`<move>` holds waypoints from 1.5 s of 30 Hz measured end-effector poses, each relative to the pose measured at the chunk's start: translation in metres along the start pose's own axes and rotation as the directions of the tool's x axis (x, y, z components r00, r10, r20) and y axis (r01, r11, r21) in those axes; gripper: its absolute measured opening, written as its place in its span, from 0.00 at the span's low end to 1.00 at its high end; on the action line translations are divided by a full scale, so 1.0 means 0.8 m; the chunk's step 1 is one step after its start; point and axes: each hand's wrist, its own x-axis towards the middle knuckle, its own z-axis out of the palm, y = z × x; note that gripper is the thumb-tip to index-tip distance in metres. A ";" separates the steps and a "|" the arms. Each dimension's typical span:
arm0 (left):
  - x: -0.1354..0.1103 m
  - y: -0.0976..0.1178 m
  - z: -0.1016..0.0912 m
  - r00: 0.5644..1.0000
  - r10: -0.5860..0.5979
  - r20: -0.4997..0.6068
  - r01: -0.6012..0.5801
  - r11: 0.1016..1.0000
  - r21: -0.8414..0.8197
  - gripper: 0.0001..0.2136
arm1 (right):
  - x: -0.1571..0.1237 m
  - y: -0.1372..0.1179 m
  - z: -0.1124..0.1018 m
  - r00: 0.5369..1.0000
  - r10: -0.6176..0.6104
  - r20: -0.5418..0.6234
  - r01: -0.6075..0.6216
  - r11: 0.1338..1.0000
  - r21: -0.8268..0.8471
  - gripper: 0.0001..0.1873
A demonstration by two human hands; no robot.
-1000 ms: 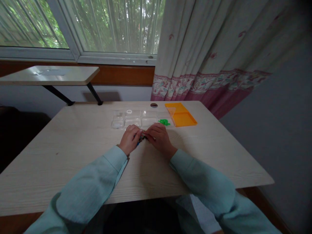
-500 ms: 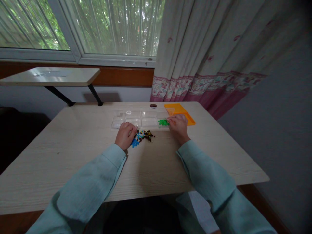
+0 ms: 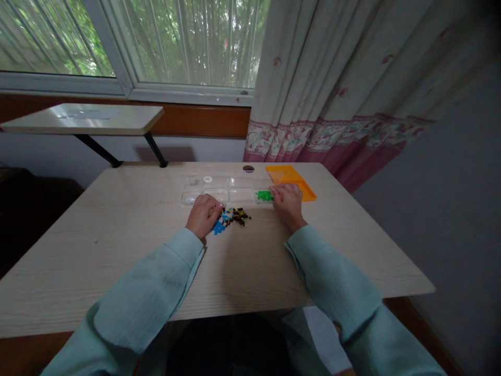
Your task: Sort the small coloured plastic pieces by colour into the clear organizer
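A clear plastic compartment box (image 3: pixel 241 195) lies across the far part of the table. Small green pieces (image 3: pixel 264 196) fill its front right compartment. Over that compartment's right end is my right hand (image 3: pixel 288 202), its fingers pinched together; anything between them is too small to make out. My left hand (image 3: pixel 203 214) rests at the box's front left, fingers curled, beside a loose pile of small brown, yellow and blue pieces (image 3: pixel 237 215). Bright blue pieces (image 3: pixel 218 227) lie at the near side of the pile. What the left fingertips touch is hidden.
An orange tray (image 3: pixel 306 191) lies behind my right hand. A raised white shelf (image 3: pixel 102 121) on black legs stands at the back left. A dark round spot (image 3: pixel 248 168) marks the table's (image 3: pixel 258 271) far edge. Curtains (image 3: pixel 289 141) hang behind.
The view has shifted slightly, so everything sits a little further right. Both hands keep nearly the same places and poses; no piece has visibly moved.
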 end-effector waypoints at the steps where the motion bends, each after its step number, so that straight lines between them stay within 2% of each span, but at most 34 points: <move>1: 0.000 0.000 0.000 1.000 0.013 0.011 -0.013 1.000 -0.001 0.13 | 0.000 -0.002 -0.001 1.000 0.000 -0.010 0.000 1.000 0.009 0.17; 8: -0.002 0.004 -0.004 0.984 0.106 0.144 -0.109 0.994 0.012 0.09 | -0.004 -0.024 -0.003 0.998 -0.062 -0.029 0.064 0.993 0.099 0.16; 14: -0.005 0.013 -0.004 0.970 0.111 0.217 -0.126 0.991 0.055 0.09 | -0.010 -0.040 -0.002 0.992 -0.123 -0.010 0.123 0.982 0.146 0.15; 29: -0.006 0.035 -0.001 0.975 0.047 0.216 -0.092 0.975 0.203 0.09 | -0.009 -0.046 -0.003 0.993 -0.115 0.023 0.110 0.982 0.153 0.15; 37: -0.007 0.036 -0.003 0.972 0.055 0.228 -0.102 0.975 0.198 0.06 | -0.009 -0.047 -0.005 0.993 -0.114 0.030 0.107 0.979 0.173 0.15; 45: -0.007 0.033 -0.003 0.969 0.055 0.239 -0.102 0.977 0.188 0.09 | -0.010 -0.044 -0.004 0.993 -0.115 0.029 0.108 0.979 0.170 0.15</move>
